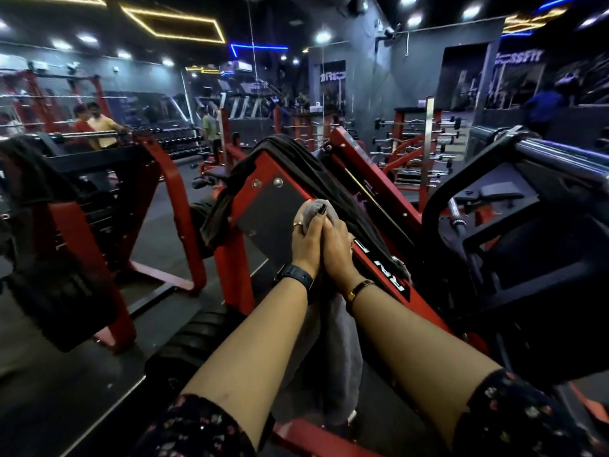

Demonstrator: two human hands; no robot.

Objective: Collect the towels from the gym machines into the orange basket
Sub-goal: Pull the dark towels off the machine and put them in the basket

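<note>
While both hands, left hand [304, 240], right hand [336, 247], clasp grey towel [333, 351], dark towel [296, 159] drapes red machine [263, 173] ahead

Both hands pressed together around a grey towel [333, 344], left hand [305, 240] beside right hand [336, 247], cloth hanging down between the forearms. Behind them, a red gym machine [263, 173] draped with a dark towel [296, 159].

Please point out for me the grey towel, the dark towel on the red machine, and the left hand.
grey towel [333, 351], head view, hanging part between forearms
dark towel [296, 159], head view, upper fold
left hand [306, 239], head view, its back
</note>
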